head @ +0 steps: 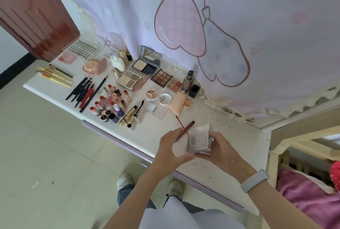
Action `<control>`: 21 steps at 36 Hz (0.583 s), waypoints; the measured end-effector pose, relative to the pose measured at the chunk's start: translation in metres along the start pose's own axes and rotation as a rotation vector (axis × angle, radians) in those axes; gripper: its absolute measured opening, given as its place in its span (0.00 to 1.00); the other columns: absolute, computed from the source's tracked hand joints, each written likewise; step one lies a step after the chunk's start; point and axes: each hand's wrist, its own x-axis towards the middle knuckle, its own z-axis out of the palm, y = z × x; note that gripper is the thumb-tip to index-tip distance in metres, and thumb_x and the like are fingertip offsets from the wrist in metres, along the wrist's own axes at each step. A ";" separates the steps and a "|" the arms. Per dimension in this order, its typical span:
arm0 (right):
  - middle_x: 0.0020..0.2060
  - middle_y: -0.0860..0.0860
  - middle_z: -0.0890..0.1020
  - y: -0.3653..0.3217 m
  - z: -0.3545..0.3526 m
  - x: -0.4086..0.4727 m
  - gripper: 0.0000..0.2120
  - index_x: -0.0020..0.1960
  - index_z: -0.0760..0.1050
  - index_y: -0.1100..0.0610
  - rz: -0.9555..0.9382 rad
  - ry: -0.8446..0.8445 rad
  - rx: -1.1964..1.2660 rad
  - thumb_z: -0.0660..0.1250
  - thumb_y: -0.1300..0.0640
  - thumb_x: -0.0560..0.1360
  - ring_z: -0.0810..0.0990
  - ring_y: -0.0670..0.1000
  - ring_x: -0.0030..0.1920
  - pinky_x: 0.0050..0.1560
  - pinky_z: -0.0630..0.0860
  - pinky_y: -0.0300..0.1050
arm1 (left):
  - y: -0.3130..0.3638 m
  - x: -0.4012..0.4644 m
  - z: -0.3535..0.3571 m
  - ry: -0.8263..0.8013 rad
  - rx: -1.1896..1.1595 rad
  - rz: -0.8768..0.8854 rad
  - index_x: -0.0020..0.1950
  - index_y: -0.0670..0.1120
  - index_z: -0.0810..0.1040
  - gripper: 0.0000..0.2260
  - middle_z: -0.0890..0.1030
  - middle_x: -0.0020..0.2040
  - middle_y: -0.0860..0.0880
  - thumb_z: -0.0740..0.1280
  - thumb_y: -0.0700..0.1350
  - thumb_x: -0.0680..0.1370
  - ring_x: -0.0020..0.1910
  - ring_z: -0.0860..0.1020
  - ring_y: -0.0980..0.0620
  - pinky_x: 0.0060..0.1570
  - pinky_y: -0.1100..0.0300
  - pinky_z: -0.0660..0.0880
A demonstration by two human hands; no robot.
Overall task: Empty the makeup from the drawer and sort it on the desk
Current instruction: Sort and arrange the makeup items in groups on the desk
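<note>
Both hands over the near right part of the desk (230, 137), holding a small clear lash case (199, 141) between them. The right hand (223, 150) has fingers curled round the case's right side and underside; the left hand (172, 147) has its thumb under the near left corner and fingers up along the left edge. Also in the left grip (looks pinched between fingers, not certain) is a thin red-handled brush (182, 126) crossed with a dark brown pencil (186, 129); both long axes run diagonally away from the palm, toward the sorted makeup.

Key relation: the sorted rows lie up and to the left of the hands. The pencil group (86, 91) is at the far left, the palettes (161, 78) are nearer the wall, and the flat clear cases (156, 110) sit just beyond the brush tip. So the left hand is nearer every pile. The lash tray (83, 49) sits in the far left corner, well apart; my guess is the case belongs there, a long reach across the rows.

The drawer front (128, 148) under the desk edge appears closed.
</note>
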 end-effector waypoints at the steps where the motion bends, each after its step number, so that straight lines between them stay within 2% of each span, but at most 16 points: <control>1: 0.50 0.59 0.82 0.001 0.005 0.000 0.16 0.60 0.73 0.61 0.008 -0.030 -0.002 0.53 0.55 0.80 0.81 0.58 0.49 0.45 0.80 0.50 | 0.002 0.001 0.000 -0.002 -0.020 0.011 0.67 0.65 0.58 0.35 0.59 0.61 0.73 0.73 0.61 0.65 0.62 0.57 0.74 0.58 0.78 0.58; 3: 0.47 0.57 0.83 0.004 0.012 0.000 0.16 0.58 0.75 0.60 0.026 -0.058 0.001 0.52 0.55 0.80 0.82 0.55 0.45 0.40 0.80 0.46 | 0.003 0.003 -0.002 0.014 -0.032 0.025 0.67 0.64 0.59 0.34 0.60 0.62 0.73 0.74 0.57 0.66 0.64 0.59 0.72 0.57 0.79 0.61; 5: 0.46 0.58 0.83 0.006 0.013 0.002 0.16 0.58 0.75 0.61 0.050 -0.059 0.023 0.53 0.55 0.80 0.82 0.55 0.45 0.37 0.80 0.45 | 0.002 0.005 -0.005 0.028 -0.020 0.047 0.64 0.65 0.62 0.32 0.64 0.62 0.71 0.75 0.54 0.67 0.64 0.65 0.67 0.58 0.74 0.65; 7: 0.46 0.59 0.83 0.006 0.012 0.004 0.16 0.57 0.75 0.62 0.060 -0.039 -0.017 0.53 0.56 0.80 0.82 0.56 0.44 0.38 0.80 0.46 | 0.002 0.005 -0.008 0.035 -0.018 0.049 0.62 0.67 0.63 0.30 0.67 0.61 0.69 0.76 0.55 0.66 0.62 0.68 0.64 0.58 0.69 0.69; 9: 0.42 0.58 0.83 0.006 0.010 0.005 0.14 0.53 0.76 0.61 0.056 0.000 -0.105 0.53 0.57 0.80 0.82 0.54 0.40 0.38 0.80 0.45 | 0.003 0.004 -0.010 0.052 -0.041 0.043 0.60 0.67 0.65 0.29 0.71 0.60 0.65 0.75 0.60 0.65 0.61 0.71 0.63 0.58 0.67 0.71; 11: 0.37 0.57 0.82 0.006 0.011 0.004 0.13 0.53 0.76 0.62 0.060 0.027 -0.171 0.55 0.56 0.80 0.81 0.53 0.34 0.35 0.78 0.42 | 0.003 0.004 -0.012 0.073 -0.098 0.020 0.61 0.64 0.67 0.28 0.74 0.59 0.61 0.75 0.59 0.65 0.59 0.73 0.63 0.56 0.68 0.73; 14: 0.33 0.56 0.80 0.005 0.013 0.006 0.10 0.57 0.73 0.62 0.067 0.061 -0.156 0.59 0.58 0.79 0.78 0.53 0.30 0.31 0.75 0.41 | 0.001 0.006 -0.012 0.111 -0.210 -0.058 0.63 0.58 0.70 0.26 0.77 0.55 0.58 0.76 0.51 0.68 0.55 0.75 0.62 0.52 0.66 0.75; 17: 0.34 0.58 0.80 0.002 0.016 0.005 0.11 0.59 0.72 0.62 0.063 0.041 -0.232 0.59 0.59 0.79 0.76 0.53 0.31 0.31 0.74 0.41 | 0.003 0.009 -0.011 0.215 -0.348 -0.145 0.62 0.53 0.72 0.21 0.82 0.50 0.54 0.73 0.51 0.71 0.51 0.79 0.56 0.51 0.62 0.77; 19: 0.36 0.57 0.80 0.001 0.019 0.002 0.12 0.58 0.73 0.62 0.064 0.021 -0.382 0.59 0.56 0.79 0.76 0.52 0.32 0.32 0.74 0.41 | 0.008 0.010 -0.011 0.292 -0.518 -0.252 0.61 0.46 0.74 0.16 0.83 0.48 0.50 0.69 0.50 0.75 0.49 0.81 0.52 0.51 0.58 0.78; 21: 0.39 0.56 0.79 0.002 0.021 0.001 0.14 0.58 0.74 0.62 0.071 0.009 -0.513 0.60 0.54 0.79 0.76 0.51 0.35 0.36 0.76 0.43 | 0.011 0.014 -0.013 0.337 -0.681 -0.361 0.57 0.43 0.76 0.17 0.82 0.47 0.47 0.66 0.53 0.75 0.48 0.81 0.49 0.48 0.57 0.79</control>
